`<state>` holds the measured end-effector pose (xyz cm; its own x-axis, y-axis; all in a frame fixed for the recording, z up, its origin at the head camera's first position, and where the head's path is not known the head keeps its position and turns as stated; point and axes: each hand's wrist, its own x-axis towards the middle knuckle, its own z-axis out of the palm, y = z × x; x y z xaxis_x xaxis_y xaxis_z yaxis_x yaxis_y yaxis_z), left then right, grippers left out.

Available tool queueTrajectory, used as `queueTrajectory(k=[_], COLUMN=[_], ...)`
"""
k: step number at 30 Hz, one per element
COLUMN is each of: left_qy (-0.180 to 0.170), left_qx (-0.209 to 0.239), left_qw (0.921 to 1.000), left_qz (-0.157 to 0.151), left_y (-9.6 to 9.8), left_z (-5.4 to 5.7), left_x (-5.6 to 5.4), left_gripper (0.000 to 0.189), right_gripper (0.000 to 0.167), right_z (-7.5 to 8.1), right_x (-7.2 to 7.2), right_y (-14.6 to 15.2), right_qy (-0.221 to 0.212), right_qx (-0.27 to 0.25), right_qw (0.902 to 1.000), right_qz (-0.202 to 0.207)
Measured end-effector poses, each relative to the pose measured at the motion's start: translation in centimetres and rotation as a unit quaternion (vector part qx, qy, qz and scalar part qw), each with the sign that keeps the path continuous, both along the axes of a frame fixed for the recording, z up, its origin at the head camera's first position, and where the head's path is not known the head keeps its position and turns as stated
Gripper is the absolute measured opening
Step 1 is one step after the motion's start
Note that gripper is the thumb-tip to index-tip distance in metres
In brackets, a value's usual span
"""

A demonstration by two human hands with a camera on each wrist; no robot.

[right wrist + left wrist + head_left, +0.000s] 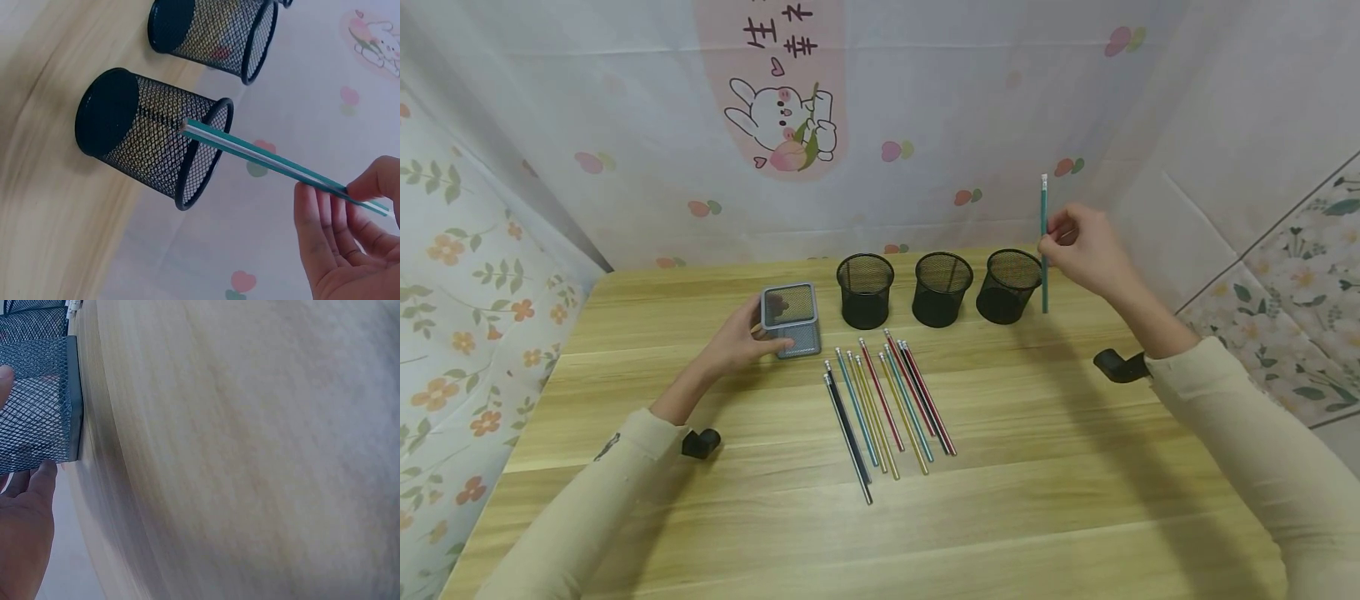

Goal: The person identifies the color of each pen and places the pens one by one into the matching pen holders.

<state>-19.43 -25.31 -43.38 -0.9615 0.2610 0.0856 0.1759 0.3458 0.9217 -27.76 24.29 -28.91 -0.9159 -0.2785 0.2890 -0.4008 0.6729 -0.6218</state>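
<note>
My right hand [1086, 246] pinches a green pencil [1044, 283] between thumb and fingers. It is held upright, eraser end on top, beside the rightmost black round mesh cup [1009, 287]. In the right wrist view the lower end of the pencil [250, 152] appears in front of that cup's rim [206, 156]. My left hand [741, 340] grips a grey square mesh pen holder [797, 337] by its side, thumb across the front. In the left wrist view the holder [37, 406] shows with the fingers at its wall.
Two more black mesh cups, a middle one [940, 292] and a left one [865, 292], stand in a row along the back. Several pencils [887, 408], black, blue, gold, green and red, lie side by side on the wooden table [1015, 500]. A printed curtain [925, 100] hangs behind.
</note>
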Motion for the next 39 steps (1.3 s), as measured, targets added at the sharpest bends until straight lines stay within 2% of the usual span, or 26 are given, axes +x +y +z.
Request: queueTrajectory(k=[10,16,19,22,25,27,32,34,39], left_qy=[0.009,0.01,0.01,0.003,-0.003,-0.006,-0.002,-0.001,0.0], left_qx=[0.003,0.002,-0.001,0.002,0.006,0.007,0.008,0.009,0.003], left_qw=[0.9999,0.9999,1.0,1.0,1.0,1.0,1.0,1.0,1.0], left_qz=[-0.006,-0.004,-0.002,-0.001,-0.001,-0.002,-0.004,-0.004,0.0], left_y=[-0.1,-0.1,-0.1,-0.1,0.0,0.0,0.1,0.1,0.0], left_z=[0.0,0.0,0.0,0.1,0.1,0.0,0.0,0.0,0.0], left_x=[0.0,0.0,0.0,0.0,-0.1,-0.1,-0.1,-0.2,-0.2], left_gripper=[0.071,0.071,0.071,0.07,0.068,0.067,0.066,0.066,0.067], right_gripper=[0.015,0.012,0.008,0.006,0.011,0.013,0.013,0.014,0.017], right_z=[-0.7,-0.7,-0.9,-1.6,-2.5,-2.6,-3.9,-5.0,-6.4], right_x=[-1.4,-1.6,-1.5,-2.1,-2.7,-2.5,-2.9,-3.6,-3.8], right_y=[0.3,0.3,0.4,0.9,1.2,0.9,0.7,1.0,1.1], right_qy=[0.049,0.051,0.055,0.063,0.061,0.057,0.063,0.073,0.073], right_qx=[-0.085,-0.175,-0.2,-0.2,-0.192,-0.193,-0.19,-0.172,-0.119], right_qw=[0.9952,0.9832,0.9782,0.9774,0.9783,0.9785,0.9787,0.9811,0.989], right_qz=[-0.009,-0.005,-0.01,-0.03,-0.047,-0.046,-0.045,-0.051,-0.051])
